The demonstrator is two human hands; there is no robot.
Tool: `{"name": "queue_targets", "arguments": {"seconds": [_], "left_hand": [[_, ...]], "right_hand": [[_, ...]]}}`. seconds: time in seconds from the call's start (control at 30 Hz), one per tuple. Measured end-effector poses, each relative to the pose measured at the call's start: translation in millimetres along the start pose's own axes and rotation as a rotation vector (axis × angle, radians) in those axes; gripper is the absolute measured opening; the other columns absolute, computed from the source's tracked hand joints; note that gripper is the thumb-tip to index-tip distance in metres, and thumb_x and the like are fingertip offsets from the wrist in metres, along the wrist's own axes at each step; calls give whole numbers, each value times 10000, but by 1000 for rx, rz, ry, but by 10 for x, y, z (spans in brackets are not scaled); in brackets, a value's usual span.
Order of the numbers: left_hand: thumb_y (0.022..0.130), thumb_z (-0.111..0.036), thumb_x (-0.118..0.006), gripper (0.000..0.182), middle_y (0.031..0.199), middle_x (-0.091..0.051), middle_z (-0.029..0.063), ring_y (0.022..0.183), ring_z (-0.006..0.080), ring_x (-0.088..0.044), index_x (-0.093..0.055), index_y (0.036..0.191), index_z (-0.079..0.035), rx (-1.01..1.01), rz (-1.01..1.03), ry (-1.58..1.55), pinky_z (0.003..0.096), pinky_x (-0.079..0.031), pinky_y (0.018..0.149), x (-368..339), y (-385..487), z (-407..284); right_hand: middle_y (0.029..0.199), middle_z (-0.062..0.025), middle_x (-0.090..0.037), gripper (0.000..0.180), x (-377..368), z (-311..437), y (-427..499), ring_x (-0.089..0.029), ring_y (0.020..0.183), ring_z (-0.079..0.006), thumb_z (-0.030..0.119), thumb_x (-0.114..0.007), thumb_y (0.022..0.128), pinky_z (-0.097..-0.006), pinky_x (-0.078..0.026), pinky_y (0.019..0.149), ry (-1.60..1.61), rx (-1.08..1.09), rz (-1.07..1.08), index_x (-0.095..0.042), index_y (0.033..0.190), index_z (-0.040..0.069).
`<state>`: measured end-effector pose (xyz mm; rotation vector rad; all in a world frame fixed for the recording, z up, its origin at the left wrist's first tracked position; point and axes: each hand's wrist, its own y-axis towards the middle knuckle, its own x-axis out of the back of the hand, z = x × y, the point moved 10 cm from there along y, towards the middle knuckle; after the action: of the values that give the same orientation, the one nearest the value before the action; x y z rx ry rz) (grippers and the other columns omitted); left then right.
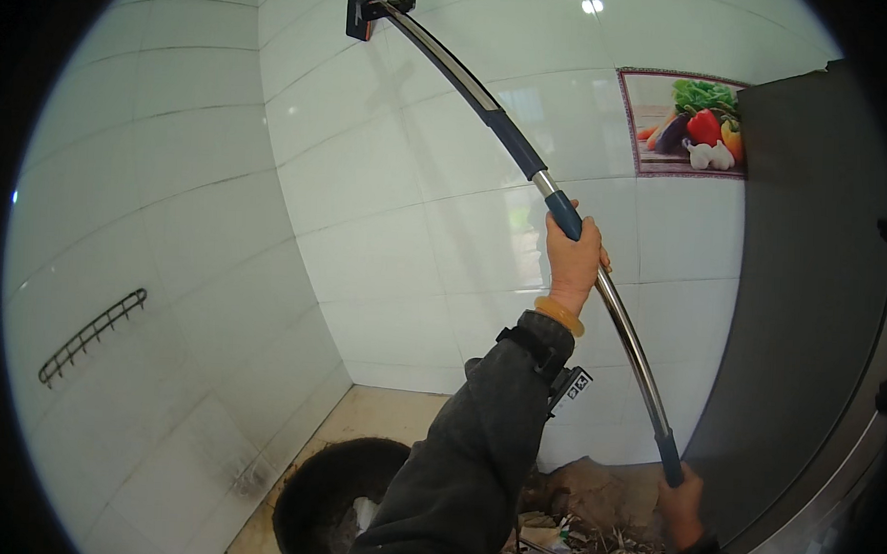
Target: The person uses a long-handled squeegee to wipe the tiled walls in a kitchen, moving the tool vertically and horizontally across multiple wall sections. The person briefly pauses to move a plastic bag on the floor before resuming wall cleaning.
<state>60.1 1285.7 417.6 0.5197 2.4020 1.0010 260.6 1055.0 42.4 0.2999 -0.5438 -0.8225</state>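
A flat mop or squeegee with a long metal pole (635, 342) slants across the view from lower right to upper left. Its black head (359, 16) is at the white tiled wall (356, 252), near the top edge; whether it presses on the tiles cannot be told. Midway along the pole, my left hand (572, 259) wraps around it just below a dark blue sleeve, a yellowish bangle on the wrist. My right hand (679, 501) grips the dark lower end of the pole, low at the right.
A tall grey panel (803, 253) rises at the right, beside a vegetable picture (694, 128) on the wall. On the left wall hangs a metal hook rack (93, 336). Below are a black round basin (296, 506) holding something white, and a heap of dry scraps (610, 539).
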Motion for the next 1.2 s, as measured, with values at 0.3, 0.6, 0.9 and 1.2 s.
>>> {"name": "queue_targets", "arguments": {"seconds": [0.3, 0.6, 0.9, 1.2], "left_hand": [[929, -85, -509, 394, 718, -494, 66, 438, 161, -499, -338, 1274, -4, 0, -74, -61, 323, -494, 428, 112, 231, 51], [952, -104, -480, 353, 711, -487, 66, 482, 157, -507, -346, 1271, -35, -90, 11, -120, 330, -495, 442, 66, 346, 88], [959, -126, -476, 334, 710, -494, 70, 494, 160, -508, -357, 1257, -36, -66, -24, -143, 333, -498, 458, 71, 292, 57], [957, -140, -481, 341, 707, -492, 73, 495, 170, -507, -358, 1262, -48, -96, -48, -162, 356, -506, 474, 297, 444, 20]], "right_hand": [[643, -235, -558, 200, -24, 13, 544, -609, 623, -419, 66, -739, 732, -407, -469, 557, -100, 85, -71, -562, 775, -15], [669, -240, -573, 197, 14, -70, 882, -606, 688, -459, 46, -734, 715, -427, -472, 576, -149, 144, -190, -556, 780, -8], [713, -250, -586, 197, 259, 76, 841, -599, 742, -477, 39, -732, 709, -445, -480, 607, -169, 154, -201, -567, 803, -14], [724, -234, -606, 236, 105, 205, 1099, -615, 739, -462, 81, -761, 701, -464, -490, 619, -264, 207, -232, -552, 776, 1]]}}
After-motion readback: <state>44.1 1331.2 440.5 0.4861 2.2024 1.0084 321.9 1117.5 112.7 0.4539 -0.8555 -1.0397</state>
